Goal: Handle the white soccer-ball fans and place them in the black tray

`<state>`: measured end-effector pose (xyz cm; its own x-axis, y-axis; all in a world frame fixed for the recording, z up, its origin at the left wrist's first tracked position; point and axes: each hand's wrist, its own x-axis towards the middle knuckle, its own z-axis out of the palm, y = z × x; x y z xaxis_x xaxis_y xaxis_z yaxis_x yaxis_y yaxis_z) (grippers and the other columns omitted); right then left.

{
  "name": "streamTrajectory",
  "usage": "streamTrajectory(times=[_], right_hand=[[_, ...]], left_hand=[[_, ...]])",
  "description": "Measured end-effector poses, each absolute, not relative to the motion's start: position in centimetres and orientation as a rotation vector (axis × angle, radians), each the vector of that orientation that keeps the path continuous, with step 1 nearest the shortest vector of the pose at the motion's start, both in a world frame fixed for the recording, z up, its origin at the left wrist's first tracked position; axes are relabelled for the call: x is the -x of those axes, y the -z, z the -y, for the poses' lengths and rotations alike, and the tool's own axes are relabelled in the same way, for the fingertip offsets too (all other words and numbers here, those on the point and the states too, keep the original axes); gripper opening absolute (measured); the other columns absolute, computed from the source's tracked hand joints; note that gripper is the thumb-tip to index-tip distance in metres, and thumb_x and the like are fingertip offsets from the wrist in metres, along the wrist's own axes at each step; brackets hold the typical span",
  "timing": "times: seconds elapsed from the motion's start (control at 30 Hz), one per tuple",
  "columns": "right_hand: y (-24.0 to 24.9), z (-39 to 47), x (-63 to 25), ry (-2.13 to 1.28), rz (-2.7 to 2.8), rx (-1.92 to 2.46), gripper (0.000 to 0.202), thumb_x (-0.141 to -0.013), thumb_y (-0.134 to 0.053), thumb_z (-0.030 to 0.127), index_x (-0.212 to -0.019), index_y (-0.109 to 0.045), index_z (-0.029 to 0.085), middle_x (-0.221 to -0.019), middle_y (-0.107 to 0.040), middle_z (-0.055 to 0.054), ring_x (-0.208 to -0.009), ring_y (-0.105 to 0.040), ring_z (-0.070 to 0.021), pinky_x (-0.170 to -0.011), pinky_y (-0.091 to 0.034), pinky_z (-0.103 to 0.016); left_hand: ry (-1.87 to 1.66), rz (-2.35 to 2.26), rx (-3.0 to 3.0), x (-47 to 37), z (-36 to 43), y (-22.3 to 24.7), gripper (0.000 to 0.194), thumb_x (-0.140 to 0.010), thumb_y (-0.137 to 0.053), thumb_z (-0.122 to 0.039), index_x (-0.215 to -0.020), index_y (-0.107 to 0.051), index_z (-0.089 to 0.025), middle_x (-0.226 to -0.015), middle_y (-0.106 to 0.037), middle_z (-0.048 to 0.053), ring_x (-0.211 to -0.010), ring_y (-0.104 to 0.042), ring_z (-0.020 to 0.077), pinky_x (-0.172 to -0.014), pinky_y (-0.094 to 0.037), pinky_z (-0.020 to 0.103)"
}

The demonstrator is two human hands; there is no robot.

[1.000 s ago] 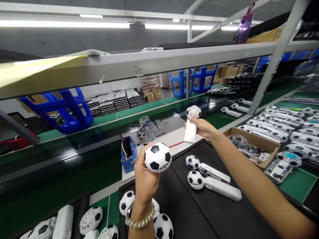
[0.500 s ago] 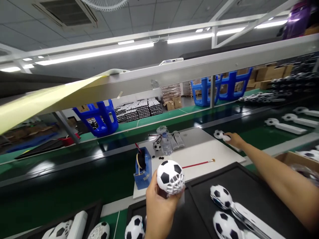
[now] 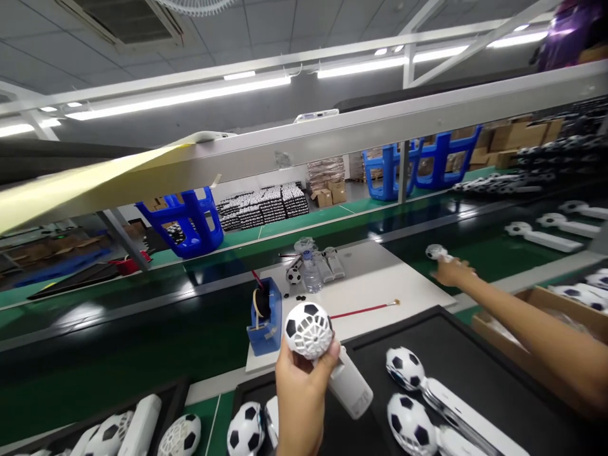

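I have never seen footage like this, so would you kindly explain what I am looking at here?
There is no machine: a person wears a camera on the head, so you look forward and down along their own arms at a factory bench. The left hand grips a handheld fan with a football-patterned head. The right hand reaches out to another fan on the green belt. Two more fans lie on the black mat. A blue tape holder and a small bottle stand on the white board.

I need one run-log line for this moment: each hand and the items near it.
left hand: holds white football-head handheld fan | right hand: on white fan lying on green belt | near: black mat
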<state>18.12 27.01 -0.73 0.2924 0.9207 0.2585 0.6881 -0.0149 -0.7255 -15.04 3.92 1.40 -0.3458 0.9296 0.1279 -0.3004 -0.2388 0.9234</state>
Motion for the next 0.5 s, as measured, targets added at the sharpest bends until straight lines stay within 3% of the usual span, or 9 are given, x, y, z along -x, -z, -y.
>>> streamTrajectory(times=[0.07, 0.13, 0.2, 0.23, 0.3, 0.4, 0.5], right_hand=[[0.2, -23.4, -14.5, -0.441, 1.657, 1.636, 0.041, -0.071, -0.074, 0.025, -0.108, -0.061, 0.014, -0.127, -0.052, -0.019, -0.122, -0.047, -0.0326, -0.104, -0.034, -0.042], [0.5, -18.1, -10.6, -0.6, 1.911, 1.413, 0.06, -0.068, -0.076, 0.037, -0.123, -0.055, 0.025, -0.129, -0.054, -0.007, -0.117, -0.052, -0.0231, -0.1, -0.041, -0.03], [1.2, -12.5, -7.5, -0.933, 2.273, 0.931, 0.088, -0.065, -0.076, 0.042, -0.14, -0.034, 0.021, -0.135, -0.047, -0.012, -0.117, -0.052, -0.0259, -0.096, -0.044, -0.033], [1.5, -10.1, -6.4, -0.953, 2.311, 0.845, 0.095, -0.062, -0.079, 0.042, -0.141, -0.031, 0.02, -0.131, -0.05, -0.013, -0.112, -0.055, -0.0264, -0.093, -0.045, -0.033], [1.5, -7.0, -5.4, -0.877, 2.293, 0.857, 0.087, -0.064, -0.077, 0.035, -0.137, -0.033, 0.017, -0.114, -0.06, -0.012, -0.095, -0.062, -0.0246, -0.08, -0.049, -0.031], [0.2, -7.2, -6.8, -0.677, 2.04, 1.216, 0.06, -0.07, -0.072, 0.021, -0.123, -0.044, 0.012, -0.092, -0.065, -0.007, -0.078, -0.063, -0.0202, -0.068, -0.049, -0.027], [-1.7, -10.6, -7.8, -0.531, 1.683, 1.595, 0.041, -0.076, -0.071, 0.022, -0.111, -0.054, 0.01, -0.1, -0.062, -0.009, -0.086, -0.061, -0.0189, -0.074, -0.05, -0.028]], left_hand=[[-1.748, -1.033, -0.87, 14.2, -3.5, -1.3, 0.06, -0.058, -0.081, -0.032, -0.108, -0.053, -0.017, -0.1, -0.069, 0.009, -0.096, -0.065, 0.0222, -0.084, -0.051, 0.03], [-1.776, -0.987, -0.815, 13.1, -3.0, -1.2, 0.06, -0.06, -0.08, -0.029, -0.112, -0.05, -0.018, -0.101, -0.069, 0.01, -0.097, -0.065, 0.0217, -0.084, -0.051, 0.03], [-1.774, -0.909, -0.74, 11.8, -2.7, -0.9, 0.057, -0.064, -0.076, -0.025, -0.113, -0.048, -0.019, -0.101, -0.068, 0.009, -0.093, -0.065, 0.0203, -0.081, -0.051, 0.03], [-1.757, -0.861, -0.713, 11.3, -2.6, -0.9, 0.055, -0.065, -0.073, -0.024, -0.113, -0.048, -0.018, -0.099, -0.067, 0.008, -0.09, -0.065, 0.0198, -0.079, -0.051, 0.029], [-1.698, -0.758, -0.706, 10.4, -2.7, -0.8, 0.054, -0.065, -0.068, -0.021, -0.114, -0.046, -0.018, -0.103, -0.065, 0.009, -0.092, -0.064, 0.0204, -0.08, -0.05, 0.031], [-1.611, -0.75, -0.81, 9.5, -2.6, -1.2, 0.063, -0.065, -0.064, -0.021, -0.121, -0.038, -0.021, -0.13, -0.049, 0.014, -0.116, -0.053, 0.0245, -0.093, -0.045, 0.037], [-1.546, -0.895, -1.124, 9.3, -1.0, -1.9, 0.068, -0.066, -0.063, -0.023, -0.126, -0.032, -0.019, -0.142, -0.034, 0.017, -0.127, -0.041, 0.0265, -0.103, -0.037, 0.043]])
